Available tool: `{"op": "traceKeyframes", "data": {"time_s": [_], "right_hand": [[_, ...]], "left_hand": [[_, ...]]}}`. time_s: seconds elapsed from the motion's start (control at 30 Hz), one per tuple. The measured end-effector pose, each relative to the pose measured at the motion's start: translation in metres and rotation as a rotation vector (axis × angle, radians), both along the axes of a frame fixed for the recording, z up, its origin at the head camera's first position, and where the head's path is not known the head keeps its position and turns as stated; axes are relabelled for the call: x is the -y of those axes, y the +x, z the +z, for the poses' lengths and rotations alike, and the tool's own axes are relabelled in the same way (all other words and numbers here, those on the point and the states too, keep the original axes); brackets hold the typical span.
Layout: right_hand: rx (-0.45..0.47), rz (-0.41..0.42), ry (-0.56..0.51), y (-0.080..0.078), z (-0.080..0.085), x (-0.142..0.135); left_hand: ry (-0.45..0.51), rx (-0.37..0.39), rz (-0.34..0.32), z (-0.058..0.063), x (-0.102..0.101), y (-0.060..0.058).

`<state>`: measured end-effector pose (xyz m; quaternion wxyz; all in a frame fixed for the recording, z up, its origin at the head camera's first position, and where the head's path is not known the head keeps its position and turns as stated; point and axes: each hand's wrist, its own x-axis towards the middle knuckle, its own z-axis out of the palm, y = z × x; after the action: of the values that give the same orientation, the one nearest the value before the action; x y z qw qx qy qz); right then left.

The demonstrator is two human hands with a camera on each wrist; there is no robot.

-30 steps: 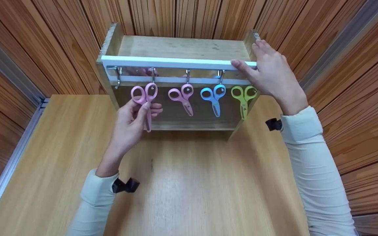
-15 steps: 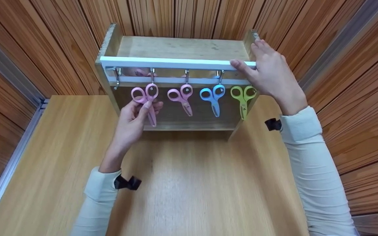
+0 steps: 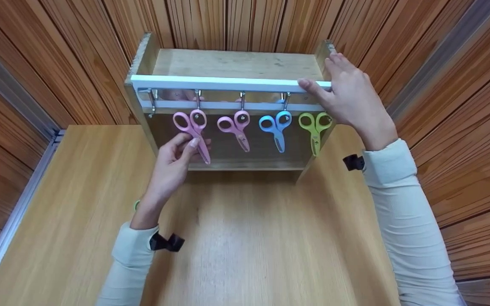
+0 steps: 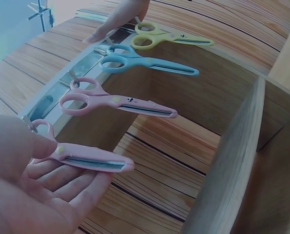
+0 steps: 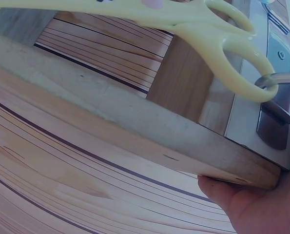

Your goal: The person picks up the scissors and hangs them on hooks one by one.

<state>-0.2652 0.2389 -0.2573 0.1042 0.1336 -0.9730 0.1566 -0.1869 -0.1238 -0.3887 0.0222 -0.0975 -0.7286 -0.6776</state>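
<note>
My left hand (image 3: 172, 163) holds a pair of pink scissors (image 3: 201, 146) between thumb and fingers, near the pivot. The loop of these scissors hangs on a metal hook (image 3: 198, 98). In the left wrist view, the thumb lies over the pink scissors (image 4: 93, 157) and the other fingers stretch out beneath. To the right hang another pink pair of scissors (image 3: 240, 134), a blue pair of scissors (image 3: 278, 127) and a yellow-green pair of scissors (image 3: 314, 129), each on a hook. My right hand (image 3: 355, 97) grips the right upper corner of the wooden rack (image 3: 236, 61), thumb on its white bar (image 3: 219, 82).
A hook (image 3: 152, 104) at the far left end of the bar carries no scissors. The rack stands on a wooden table (image 3: 245, 238) against a wood-panelled wall (image 3: 245, 23). Black wrist cameras sit at both cuffs.
The pink scissors' blades have swung to the right, while my left hand shifted slightly right with them. My right hand stays on the rack's corner.
</note>
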Motion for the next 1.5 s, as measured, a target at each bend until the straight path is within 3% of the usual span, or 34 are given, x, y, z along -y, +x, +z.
{"op": "traceKeyframes", "data": {"time_s": [0.23, 0.5, 0.67, 0.93, 1.17, 1.5], "right_hand": [[0.013, -0.004, 0.012, 0.001, 0.002, 0.0], [0.011, 0.003, 0.011, 0.0, 0.002, 0.0], [-0.008, 0.005, 0.004, 0.0, 0.002, 0.0], [-0.003, 0.006, 0.001, 0.001, 0.001, 0.001], [-0.004, 0.006, -0.002, 0.002, 0.004, 0.0], [0.0, 0.002, 0.0, 0.002, 0.003, 0.001]], "left_hand": [[-0.045, 0.06, -0.008, -0.006, 0.007, 0.002], [-0.169, 0.094, 0.013, -0.019, 0.018, 0.012], [-0.252, 0.079, 0.033, -0.03, 0.024, 0.019], [-0.402, 0.125, 0.054, -0.052, 0.043, 0.034], [-0.507, 0.071, 0.114, -0.067, 0.062, 0.041], [-0.75, 0.015, 0.205, -0.096, 0.084, 0.054]]}}
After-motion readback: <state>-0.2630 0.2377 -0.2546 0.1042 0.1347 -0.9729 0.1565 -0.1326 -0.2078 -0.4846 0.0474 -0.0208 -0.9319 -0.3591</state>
